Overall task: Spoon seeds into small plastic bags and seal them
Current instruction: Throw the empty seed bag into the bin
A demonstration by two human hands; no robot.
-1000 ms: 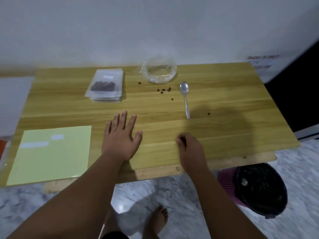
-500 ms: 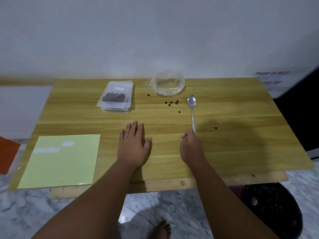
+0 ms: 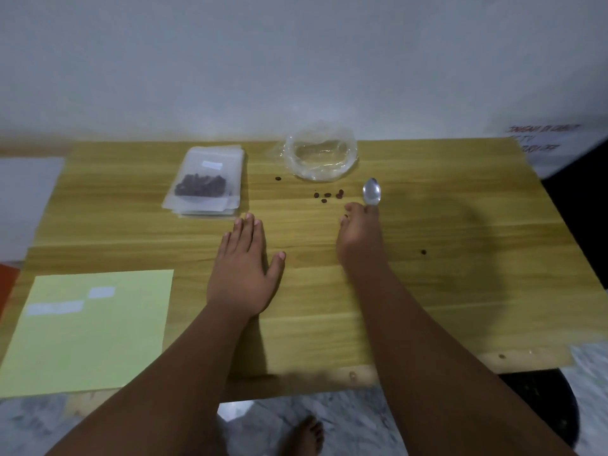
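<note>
A metal spoon (image 3: 371,191) lies on the wooden table (image 3: 460,291); only its bowl shows. My right hand (image 3: 358,240) covers the handle, fingers curled down onto it. My left hand (image 3: 241,261) rests flat on the table, fingers straight, just in front of a stack of small plastic bags (image 3: 205,184). The top bag holds dark seeds. A crumpled clear plastic container (image 3: 320,154) sits at the back edge and looks empty. Several loose seeds (image 3: 327,194) lie between it and my right hand.
A pale yellow sheet (image 3: 88,327) with white labels covers the near left corner. One stray seed (image 3: 423,252) lies to the right of my right hand. A dark bin (image 3: 539,413) stands on the floor under the table's right side. The wall is right behind the table.
My right hand has moved forward from the near edge and now covers the spoon's handle. My left hand slid forward toward the bag stack and stayed flat.
</note>
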